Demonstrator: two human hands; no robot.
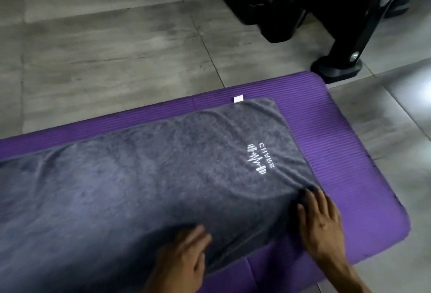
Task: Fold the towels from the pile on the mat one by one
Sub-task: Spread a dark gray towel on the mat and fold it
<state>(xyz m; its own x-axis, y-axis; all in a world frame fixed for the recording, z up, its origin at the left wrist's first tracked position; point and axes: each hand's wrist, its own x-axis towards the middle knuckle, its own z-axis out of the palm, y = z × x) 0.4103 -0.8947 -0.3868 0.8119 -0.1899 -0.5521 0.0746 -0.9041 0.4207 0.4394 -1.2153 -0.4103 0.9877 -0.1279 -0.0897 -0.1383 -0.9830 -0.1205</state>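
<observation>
A grey towel (144,176) lies spread flat along the purple mat (345,152), with a white embroidered logo near its right end and a small white tag at its far right corner. My left hand (184,253) rests on the towel's near edge, fingers fairly straight though blurred. My right hand (321,220) lies flat with spread fingers on the towel's near right corner, where the cloth is slightly bunched. No pile of towels is in view.
A black machine frame with a rubber foot (335,71) stands on the grey tiled floor (105,48) just beyond the mat's far right corner. Bare mat shows to the right of the towel and along its far edge.
</observation>
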